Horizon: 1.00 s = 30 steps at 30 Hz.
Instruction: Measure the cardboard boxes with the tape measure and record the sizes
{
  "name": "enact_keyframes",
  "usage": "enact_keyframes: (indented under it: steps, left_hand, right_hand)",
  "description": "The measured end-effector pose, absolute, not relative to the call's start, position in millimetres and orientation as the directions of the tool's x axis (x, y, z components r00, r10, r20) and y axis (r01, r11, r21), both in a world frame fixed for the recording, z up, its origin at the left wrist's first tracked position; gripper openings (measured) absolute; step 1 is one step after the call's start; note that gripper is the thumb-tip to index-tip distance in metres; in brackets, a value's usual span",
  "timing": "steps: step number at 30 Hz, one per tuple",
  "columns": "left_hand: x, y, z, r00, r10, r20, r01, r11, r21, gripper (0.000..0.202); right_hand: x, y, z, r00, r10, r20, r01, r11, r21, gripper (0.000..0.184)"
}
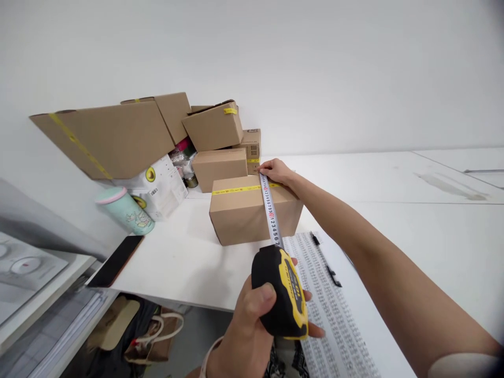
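Observation:
A black and yellow tape measure (280, 294) is gripped in my left hand (248, 320), close to the camera. Its white blade (269, 210) runs away from me across the top of a brown cardboard box (240, 223) sealed with yellow tape. At the box's far edge, my right hand (277, 170) pinches the free end of the blade. The fingertips partly cover that end. The box stands on the white table (185, 247).
More cardboard boxes (218, 168) are piled at the back left, with a mint tumbler (129, 210) and a black phone-like slab (116, 260) nearer. A printed sheet (331, 320) with a black pen (326, 262) lies at right. Below is a paper bag (153, 341).

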<state>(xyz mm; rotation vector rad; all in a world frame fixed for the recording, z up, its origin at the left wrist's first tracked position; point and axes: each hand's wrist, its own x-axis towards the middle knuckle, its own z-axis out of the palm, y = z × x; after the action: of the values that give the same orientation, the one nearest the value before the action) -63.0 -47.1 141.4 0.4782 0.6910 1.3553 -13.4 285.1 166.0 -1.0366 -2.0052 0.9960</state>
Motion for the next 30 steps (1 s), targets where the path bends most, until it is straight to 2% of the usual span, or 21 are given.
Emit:
enact_keyframes:
  steps: [2, 4, 9, 17, 22, 24, 28, 30]
  left_hand:
    - [-58, -48, 141, 0.086, 0.979, -0.184, -0.72, 0.189, 0.668, 0.064]
    - [-52, -50, 138, 0.119, 0.976, -0.185, -0.715, 0.213, 0.666, 0.069]
    - [-38, -54, 133, 0.187, 0.962, -0.198, -0.666, 0.273, 0.694, 0.077]
    - [-30, -51, 115, 0.164, 0.97, -0.178, -0.693, 0.242, 0.679, 0.077]
    - [-29, -52, 109, 0.16, 0.973, -0.165, -0.679, 0.23, 0.697, 0.08]
    - [-29, -54, 107, 0.145, 0.975, -0.167, -0.675, 0.221, 0.704, 0.088]
    - [-31, -54, 104, 0.088, 0.985, -0.146, -0.69, 0.166, 0.704, 0.11]
    - [-34, -52, 106, 0.068, 0.991, -0.115, -0.676, 0.131, 0.725, 0.106]
  right_hand:
    - [-8, 280, 167, -0.479, 0.854, 0.203, 0.314, 0.383, -0.869, 0.011]
    - [0, 271, 167, -0.488, 0.85, 0.197, 0.274, 0.364, -0.89, 0.008]
    - [21, 241, 166, -0.499, 0.847, 0.181, 0.202, 0.317, -0.927, 0.023]
    - [42, 189, 177, -0.509, 0.835, 0.21, 0.14, 0.321, -0.937, 0.031]
    - [25, 218, 177, -0.5, 0.85, 0.168, 0.166, 0.285, -0.944, 0.02]
    - [12, 240, 177, -0.497, 0.856, 0.145, 0.221, 0.286, -0.932, 0.015]
    - [-6, 275, 173, -0.451, 0.886, 0.111, 0.284, 0.26, -0.923, 0.019]
    - [-8, 284, 170, -0.42, 0.896, 0.145, 0.233, 0.261, -0.937, 0.02]
